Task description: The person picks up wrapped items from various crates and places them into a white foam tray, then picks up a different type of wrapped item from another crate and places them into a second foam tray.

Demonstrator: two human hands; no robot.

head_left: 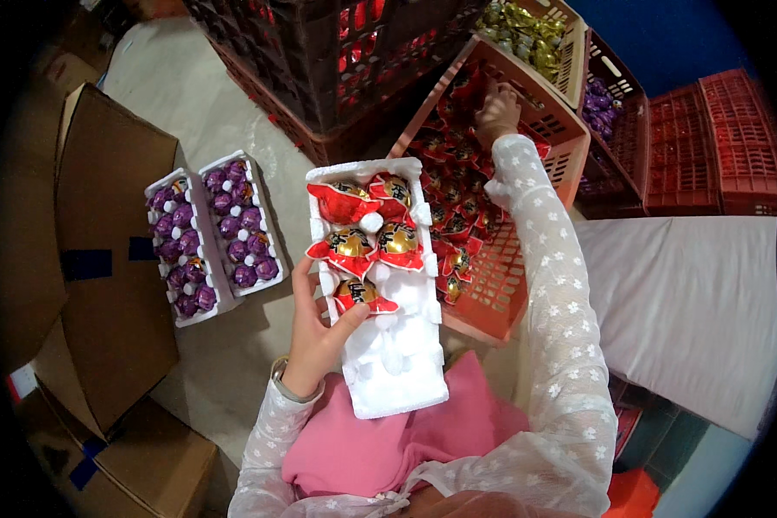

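My left hand grips the side of a white foam tray, its thumb on a red-and-gold wrapped ball. Several such balls sit in the tray's upper hollows; the hollow beside the thumbed ball and those at the near end are bare. At the upper right, my right hand is down inside a pink plastic crate among red-wrapped balls. Its fingers look curled, and what they hold is hidden.
Two foam trays of purple-wrapped balls stand at the left beside brown cardboard boxes. Dark stacked crates rise ahead. Crates with gold packets and purple packets stand beyond the pink one. A white-covered surface lies at the right.
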